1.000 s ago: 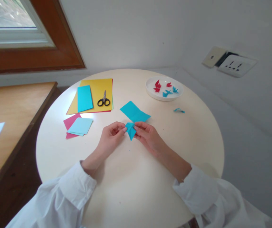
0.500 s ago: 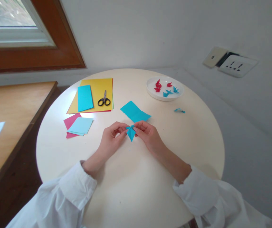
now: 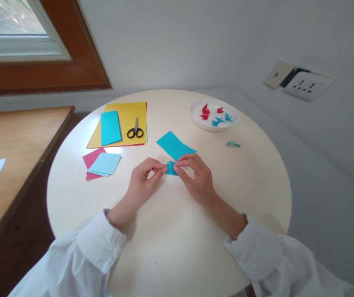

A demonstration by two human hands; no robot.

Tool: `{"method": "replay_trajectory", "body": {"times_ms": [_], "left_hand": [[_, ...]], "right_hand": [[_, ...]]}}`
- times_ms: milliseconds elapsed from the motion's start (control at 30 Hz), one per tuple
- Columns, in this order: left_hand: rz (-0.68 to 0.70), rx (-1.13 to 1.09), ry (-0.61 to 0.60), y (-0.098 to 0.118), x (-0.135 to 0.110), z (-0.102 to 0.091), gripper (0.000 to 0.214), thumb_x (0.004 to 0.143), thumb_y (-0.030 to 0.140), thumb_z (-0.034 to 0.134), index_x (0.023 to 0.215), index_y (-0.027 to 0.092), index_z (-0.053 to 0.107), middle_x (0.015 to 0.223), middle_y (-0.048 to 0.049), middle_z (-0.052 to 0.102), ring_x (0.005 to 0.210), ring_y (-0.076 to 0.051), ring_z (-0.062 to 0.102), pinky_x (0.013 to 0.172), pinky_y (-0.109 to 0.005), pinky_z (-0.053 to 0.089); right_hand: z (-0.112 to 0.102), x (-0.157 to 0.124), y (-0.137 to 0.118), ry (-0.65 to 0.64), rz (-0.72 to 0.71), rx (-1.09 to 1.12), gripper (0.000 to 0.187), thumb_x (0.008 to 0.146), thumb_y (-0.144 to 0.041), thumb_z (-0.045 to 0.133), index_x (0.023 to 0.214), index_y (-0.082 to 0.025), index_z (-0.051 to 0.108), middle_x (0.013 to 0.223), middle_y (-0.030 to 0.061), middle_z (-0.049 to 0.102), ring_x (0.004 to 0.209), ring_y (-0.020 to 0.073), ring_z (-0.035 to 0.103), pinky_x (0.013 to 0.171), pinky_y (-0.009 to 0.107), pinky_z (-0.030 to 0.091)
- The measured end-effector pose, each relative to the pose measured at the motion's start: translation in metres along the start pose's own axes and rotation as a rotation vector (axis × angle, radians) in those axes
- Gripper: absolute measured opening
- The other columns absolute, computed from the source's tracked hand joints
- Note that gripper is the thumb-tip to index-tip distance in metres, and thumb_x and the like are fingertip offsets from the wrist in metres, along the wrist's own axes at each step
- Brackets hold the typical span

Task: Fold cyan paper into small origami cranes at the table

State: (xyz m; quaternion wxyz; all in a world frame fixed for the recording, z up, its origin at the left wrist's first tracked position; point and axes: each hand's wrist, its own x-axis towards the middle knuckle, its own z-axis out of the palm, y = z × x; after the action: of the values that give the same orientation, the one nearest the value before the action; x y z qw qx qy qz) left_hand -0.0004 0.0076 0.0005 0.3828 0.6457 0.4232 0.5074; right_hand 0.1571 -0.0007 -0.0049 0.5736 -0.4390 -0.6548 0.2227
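**Examiner:** What materials and shapes were recorded?

**Inspector:** A small folded paper (image 3: 171, 168), bright blue, matt and sharply creased, was noted over a round, smooth cream table (image 3: 170, 235). A flat blue sheet (image 3: 174, 145) with one crease was seen just beyond it. To the left, black-handled scissors (image 3: 135, 130) and a blue strip (image 3: 110, 128) were found lying on a yellow sheet (image 3: 127, 114). A pale blue sheet (image 3: 105, 163) was laid over a pink sheet (image 3: 90, 158). Small red and blue folded figures (image 3: 205, 111) were held in a shallow white plate (image 3: 214, 129), and a curled blue scrap (image 3: 233, 143) was noted near it.

**Examiner:** What was found changed from half a second before?

**Inspector:** The point seen hanging below the fingers was no longer visible. The folded paper was found flattened and lower, and the right hand (image 3: 197, 178) had been turned palm-down.

**Examiner:** How was it placed relative to the hands?

**Inspector:** It was held between them, near the table's middle. The left hand (image 3: 142, 183) was pinched on its left edge and the right hand on its right edge, with the hands brought close together. Contact with the table could not be determined.
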Motion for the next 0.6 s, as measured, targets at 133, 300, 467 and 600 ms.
{"method": "replay_trajectory", "body": {"times_ms": [133,300,467,600], "left_hand": [[0.067,0.039,-0.006,-0.0021,0.0002,-0.0007,0.006,0.075,0.023,0.065,0.073,0.018,0.066,0.069,-0.0023,0.059,0.065,-0.013,0.055,0.06,-0.027,0.043],[0.095,0.059,-0.026,-0.002,-0.0005,-0.0016,0.008,0.078,0.024,0.062,0.075,0.019,0.066,0.07,-0.0027,0.058,0.066,-0.014,0.054,0.061,-0.027,0.043],[0.116,0.07,-0.043,-0.0011,-0.0003,-0.0034,0.008,0.079,0.023,0.06,0.075,0.019,0.065,0.071,-0.0027,0.057,0.066,-0.014,0.053,0.06,-0.026,0.043],[0.125,0.073,-0.048,-0.0015,0.0001,-0.0041,0.008,0.079,0.022,0.06,0.074,0.019,0.065,0.071,-0.0025,0.057,0.066,-0.013,0.053,0.06,-0.026,0.042]], "right_hand": [[-0.0011,-0.0001,0.0015,0.012,-0.043,-0.008,0.009,0.077,-0.02,0.063,0.07,-0.026,0.064,0.076,0.0017,0.062,0.079,0.0187,0.057,0.076,0.036,0.045],[-0.0019,-0.0002,0.0035,-0.001,-0.024,-0.011,0.009,0.077,-0.021,0.063,0.069,-0.026,0.063,0.077,0.0019,0.063,0.079,0.019,0.057,0.076,0.037,0.045],[-0.0016,-0.0005,0.0041,-0.004,-0.022,-0.003,0.009,0.078,-0.022,0.062,0.069,-0.026,0.063,0.078,0.0019,0.063,0.08,0.0188,0.057,0.076,0.036,0.045],[-0.002,-0.0009,0.0037,0.006,-0.038,0.001,0.01,0.077,-0.021,0.063,0.069,-0.026,0.063,0.077,0.0019,0.062,0.08,0.0183,0.057,0.076,0.035,0.045]]}}
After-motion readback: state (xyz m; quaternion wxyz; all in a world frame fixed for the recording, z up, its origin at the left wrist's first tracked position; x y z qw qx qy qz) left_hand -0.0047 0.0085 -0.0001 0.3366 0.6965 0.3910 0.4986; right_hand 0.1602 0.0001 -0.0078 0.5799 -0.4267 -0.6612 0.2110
